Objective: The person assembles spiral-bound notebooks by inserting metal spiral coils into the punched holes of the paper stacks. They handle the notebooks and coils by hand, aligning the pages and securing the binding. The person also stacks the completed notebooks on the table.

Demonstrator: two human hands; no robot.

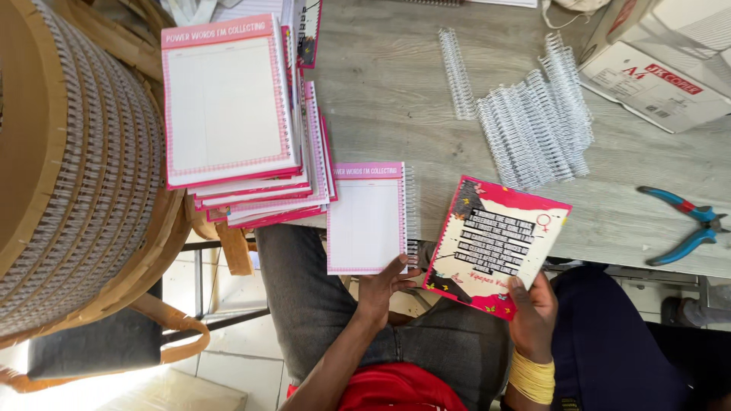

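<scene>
Wire binding coils (533,125), blue-handled pliers (689,224), cardboard box (655,76).

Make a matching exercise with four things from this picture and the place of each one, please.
Things:
1. cover sheet
2. wire-bound notebook
3. blue-handled pliers
4. binding wire combs

Places:
a. middle of the table, beside a cardboard box
b. in the right hand
c. right edge of the table
d. at the left hand

Pairs: 1-b, 2-d, 3-c, 4-a

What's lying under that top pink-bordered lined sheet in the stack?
Under the top pink-bordered lined sheet, edges of similar pink-bordered sheets fan out on the grey wooden table. Their faces and exact count are covered.
</scene>
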